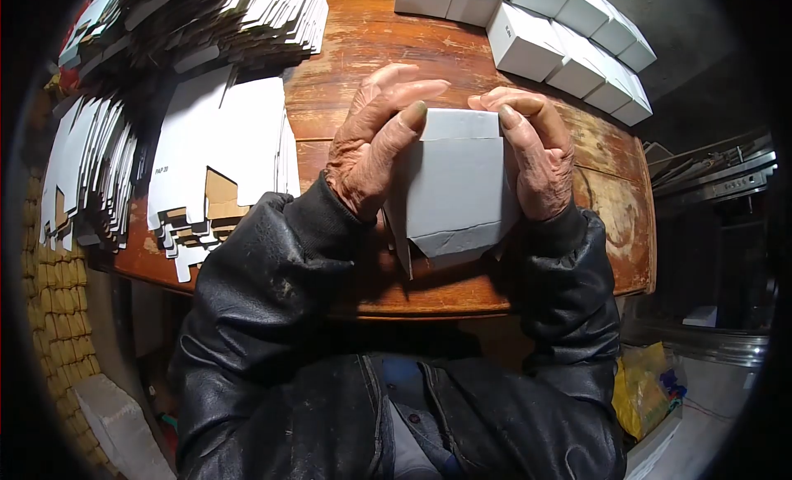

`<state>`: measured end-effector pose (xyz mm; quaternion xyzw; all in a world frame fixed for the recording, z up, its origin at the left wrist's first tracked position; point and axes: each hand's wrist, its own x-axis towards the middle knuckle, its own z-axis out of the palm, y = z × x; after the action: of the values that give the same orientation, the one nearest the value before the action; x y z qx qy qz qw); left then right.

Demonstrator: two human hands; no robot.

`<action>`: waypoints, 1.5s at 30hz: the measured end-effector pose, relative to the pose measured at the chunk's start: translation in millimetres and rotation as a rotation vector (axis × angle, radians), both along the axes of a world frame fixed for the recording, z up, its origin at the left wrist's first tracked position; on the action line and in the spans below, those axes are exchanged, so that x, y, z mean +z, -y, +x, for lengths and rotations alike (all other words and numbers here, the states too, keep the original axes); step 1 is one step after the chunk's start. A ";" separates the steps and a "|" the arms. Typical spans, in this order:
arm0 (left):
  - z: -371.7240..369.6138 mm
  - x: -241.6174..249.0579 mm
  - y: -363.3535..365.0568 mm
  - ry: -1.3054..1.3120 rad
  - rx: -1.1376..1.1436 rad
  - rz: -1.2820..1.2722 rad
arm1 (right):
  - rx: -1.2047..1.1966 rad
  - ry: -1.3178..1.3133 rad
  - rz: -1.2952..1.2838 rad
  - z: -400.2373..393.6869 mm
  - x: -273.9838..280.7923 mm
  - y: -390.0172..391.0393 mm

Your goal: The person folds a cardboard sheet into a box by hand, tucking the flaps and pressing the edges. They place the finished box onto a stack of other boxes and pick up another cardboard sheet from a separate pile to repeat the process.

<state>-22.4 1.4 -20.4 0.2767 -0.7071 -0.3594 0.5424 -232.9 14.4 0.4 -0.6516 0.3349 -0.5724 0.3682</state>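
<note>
A partly folded white cardboard box (456,187) is held between my two hands above the front part of the wooden table. My left hand (385,137) is at its upper left corner, the thumb pressed on the far edge and the fingers curved beyond it. On the upper right corner rests the thumb of my right hand (536,146), with the fingers bent behind the far edge. A loose flap hangs down at the box's lower left. Its far side and underside are hidden.
Flat white cardboard blanks (186,133) lie stacked at the left, with more piles (272,22) behind and beside them. Finished white boxes (528,47) stand in rows at the back right of the wooden table (355,34). A yellow bag (642,389) is at the lower right.
</note>
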 end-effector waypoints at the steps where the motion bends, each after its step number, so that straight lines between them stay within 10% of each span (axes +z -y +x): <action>1: -0.5 -0.8 -1.5 -0.064 -0.051 0.114 | 0.000 -0.006 -0.001 -0.8 -0.6 0.4; 3: -1.8 -2.5 -6.1 -0.189 -0.154 0.343 | -0.010 -0.001 0.012 -0.5 -1.3 -1.0; 12: 0.7 3.2 -10.1 0.052 -0.115 -0.034 | -0.061 -0.073 0.022 -3.9 3.7 -6.6; 24: 3.3 9.6 9.9 -0.382 -0.081 0.707 | 0.036 -0.181 0.242 8.6 10.7 -7.9; 31: -4.7 -8.6 12.4 -0.084 0.025 0.207 | -0.038 -0.066 0.463 7.6 -0.3 13.9; 45: 1.3 3.8 24.4 -0.360 0.124 0.485 | -0.206 -0.174 0.283 -32.4 -46.4 61.9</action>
<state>-21.1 -23.0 -16.6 0.3724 -0.4752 -0.5271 0.5980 -265.3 -47.5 -46.0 -0.6025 0.5075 -0.4961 0.3652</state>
